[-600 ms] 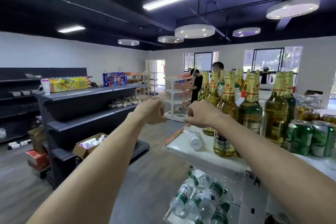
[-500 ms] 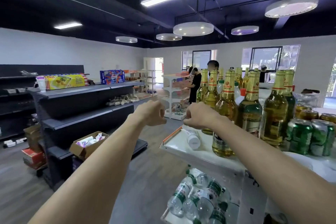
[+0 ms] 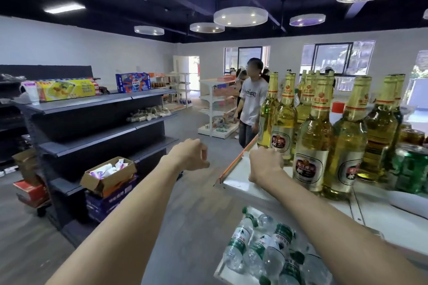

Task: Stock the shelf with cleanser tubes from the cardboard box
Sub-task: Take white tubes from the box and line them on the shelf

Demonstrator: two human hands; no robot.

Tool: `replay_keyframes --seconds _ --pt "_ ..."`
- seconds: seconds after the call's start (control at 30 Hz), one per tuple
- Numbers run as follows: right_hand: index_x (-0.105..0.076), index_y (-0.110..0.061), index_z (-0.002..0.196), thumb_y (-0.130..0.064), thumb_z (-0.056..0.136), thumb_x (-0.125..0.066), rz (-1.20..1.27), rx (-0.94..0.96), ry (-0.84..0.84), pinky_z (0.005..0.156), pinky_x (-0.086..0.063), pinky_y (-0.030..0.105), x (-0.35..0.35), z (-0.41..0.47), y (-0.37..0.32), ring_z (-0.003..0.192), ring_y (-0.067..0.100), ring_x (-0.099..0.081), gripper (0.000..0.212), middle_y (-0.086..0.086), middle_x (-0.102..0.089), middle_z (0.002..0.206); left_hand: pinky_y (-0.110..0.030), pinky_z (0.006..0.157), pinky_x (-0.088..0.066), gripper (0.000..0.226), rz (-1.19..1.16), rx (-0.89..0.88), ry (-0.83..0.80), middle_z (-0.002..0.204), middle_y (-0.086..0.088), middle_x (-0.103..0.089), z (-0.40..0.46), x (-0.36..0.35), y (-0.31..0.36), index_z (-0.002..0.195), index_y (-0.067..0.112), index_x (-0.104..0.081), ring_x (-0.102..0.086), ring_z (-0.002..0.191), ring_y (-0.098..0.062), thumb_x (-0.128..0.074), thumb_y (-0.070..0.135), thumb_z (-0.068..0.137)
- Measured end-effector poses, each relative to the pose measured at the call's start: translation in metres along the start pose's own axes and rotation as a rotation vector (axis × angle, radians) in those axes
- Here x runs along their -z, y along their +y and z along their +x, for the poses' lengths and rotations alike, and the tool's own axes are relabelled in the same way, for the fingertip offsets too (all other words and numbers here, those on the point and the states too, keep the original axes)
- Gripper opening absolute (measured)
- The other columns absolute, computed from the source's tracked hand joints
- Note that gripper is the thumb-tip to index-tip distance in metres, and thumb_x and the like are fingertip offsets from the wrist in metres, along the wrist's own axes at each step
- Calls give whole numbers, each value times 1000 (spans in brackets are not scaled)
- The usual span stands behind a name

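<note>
An open cardboard box (image 3: 111,183) holding white and purple cleanser tubes (image 3: 108,168) sits on the lowest board of the dark shelf unit (image 3: 97,140) at the left. One white tube (image 3: 31,95) stands on that unit's top board. Both my arms reach forward. My left hand (image 3: 188,154) hangs over the aisle floor, well right of the box, fingers curled in with nothing in them. My right hand (image 3: 265,164) is a fist over the corner of a white shelf (image 3: 240,184); what lies under it is hidden.
Beer bottles (image 3: 312,146) and green cans (image 3: 411,169) crowd the white shelf, with water bottles (image 3: 266,250) below. A person in a white shirt (image 3: 252,102) stands ahead in the aisle. A yellow carton (image 3: 67,89) and a blue carton (image 3: 133,82) top the dark unit.
My view has moved forward and closer to the white shelf. My hands have drifted apart and sit lower. A person in a white shirt now stands in the aisle.
</note>
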State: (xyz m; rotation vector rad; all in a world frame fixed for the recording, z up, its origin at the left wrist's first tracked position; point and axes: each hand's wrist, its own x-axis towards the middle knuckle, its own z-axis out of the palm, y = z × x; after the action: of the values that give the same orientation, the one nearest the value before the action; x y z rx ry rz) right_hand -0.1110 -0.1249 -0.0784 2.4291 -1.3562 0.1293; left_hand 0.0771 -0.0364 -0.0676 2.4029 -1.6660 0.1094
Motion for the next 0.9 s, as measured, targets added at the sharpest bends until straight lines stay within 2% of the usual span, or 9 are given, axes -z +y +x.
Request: replay_keyframes --seconds 0.13,0.23,0.33,0.47,0.6,0.7,0.73,0.8,0.9 --pt "-65 -16 108 -21 83 -76 4 1 17 64 -45 30 5 5 1 103 24 -67 28 2 -66 104 -30 69 -47 13 -10 20 -17 92 3 -68 -4 -14 -22 84 28 -66 -64 84 -21 -71 39 79" --pt "-61 -16 93 -29 81 -77 55 28 131 62 -44 29 24 3 3 84 24 -64 24 1 -65 91 -31 70 -49 15 -17 58 -21 91 2 -68 -9 -10 -40 85 27 -67 -64 84 -21 -72 39 78" --pt "-50 -14 77 -42 77 -76 237 60 178 60 -41 30 51 3 -10 73 25 -54 38 2 -55 75 -31 75 -52 16 -89 108 6 90 2 -71 -13 7 -57 90 26 -67 -66 87 -20 -72 37 79" --pt "-72 -11 81 -49 69 -78 733 92 157 60 -47 30 63 5 -41 75 25 -65 40 7 -71 80 -33 84 -49 53 -200 131 70 105 1 -67 -23 31 -75 123 23 -53 -60 94 -19 -80 36 79" --pt "-73 -22 86 -52 68 -82 1134 175 22 68 -49 27 44 -1 -74 80 13 -63 36 -7 -70 82 -32 92 -49 89 -344 172 84 120 -4 -58 -48 41 -96 144 29 -33 -57 105 -22 -87 27 73" --pt "-74 -20 86 -41 71 -86 1391 259 -151 68 -52 21 16 -11 -98 81 11 -68 28 -4 -74 86 -23 73 -56 78 -596 213 -34 119 -10 -62 -72 39 -111 139 28 -41 -60 98 -20 -84 9 76" --pt "-74 -18 88 -34 74 -85 1476 290 -221 67 -51 20 5 -17 -105 81 11 -68 24 0 -75 88 -24 72 -57 71 -727 232 -92 119 -14 -66 -80 37 -115 135 23 -46 -62 96 -19 -82 3 77" --pt "-74 -13 93 -23 78 -83 1621 316 -370 68 -53 23 -17 -31 -119 81 12 -66 20 7 -75 92 -33 82 -60 56 -948 259 -161 116 -19 -70 -95 29 -126 125 15 -55 -67 94 -21 -79 -3 78" --pt "-70 -7 107 -22 76 -80 1769 323 -580 80 -57 35 -51 -51 -140 89 19 -69 36 15 -75 105 -47 95 -56 34 -1069 306 -185 105 -19 -72 -113 11 -139 107 9 -61 -69 98 -28 -79 0 79"
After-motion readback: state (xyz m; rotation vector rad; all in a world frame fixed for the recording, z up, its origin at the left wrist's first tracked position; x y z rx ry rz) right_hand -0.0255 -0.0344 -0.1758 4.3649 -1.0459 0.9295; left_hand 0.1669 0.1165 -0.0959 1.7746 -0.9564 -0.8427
